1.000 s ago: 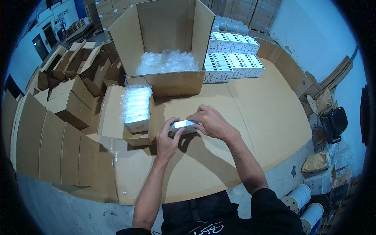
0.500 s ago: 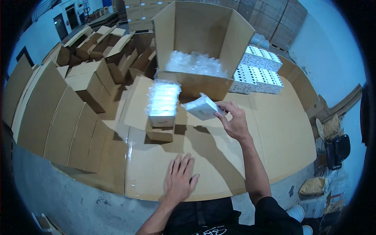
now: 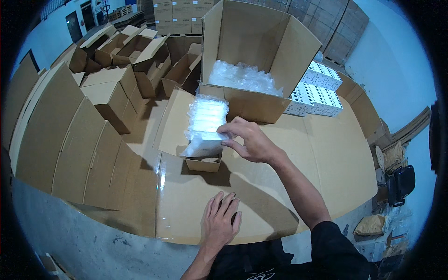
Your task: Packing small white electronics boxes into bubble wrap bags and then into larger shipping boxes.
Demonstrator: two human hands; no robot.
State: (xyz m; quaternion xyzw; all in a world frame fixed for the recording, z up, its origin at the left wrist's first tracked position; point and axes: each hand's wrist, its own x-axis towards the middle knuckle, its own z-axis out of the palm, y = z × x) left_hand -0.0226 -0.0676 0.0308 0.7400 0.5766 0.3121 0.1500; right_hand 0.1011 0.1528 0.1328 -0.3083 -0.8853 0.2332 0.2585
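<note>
My right hand (image 3: 249, 139) pinches a small white box in clear bubble wrap (image 3: 204, 145) by its right end. That box is at the near end of a row of similar wrapped white boxes (image 3: 207, 112). The row stands in a small open cardboard carton (image 3: 203, 164), whose flap lies folded out to the left. Whether the held box touches the carton's bottom is hidden. My left hand (image 3: 221, 218) rests flat on the cardboard-covered table near its front edge, fingers stretched, holding nothing.
Behind the carton stands a tall open cardboard box (image 3: 242, 100) with bubble-wrapped pieces (image 3: 242, 77) inside. White boxes with dark spots (image 3: 322, 100) are stacked to its right. Folded and open cartons (image 3: 105, 93) crowd the left side. A black chair (image 3: 402, 184) stands beyond the table's right edge.
My right hand has moved left, carrying the wrapped box from beside the carton to the near end of its row. My left hand stays flat on the table. The whole view has shifted slightly.
</note>
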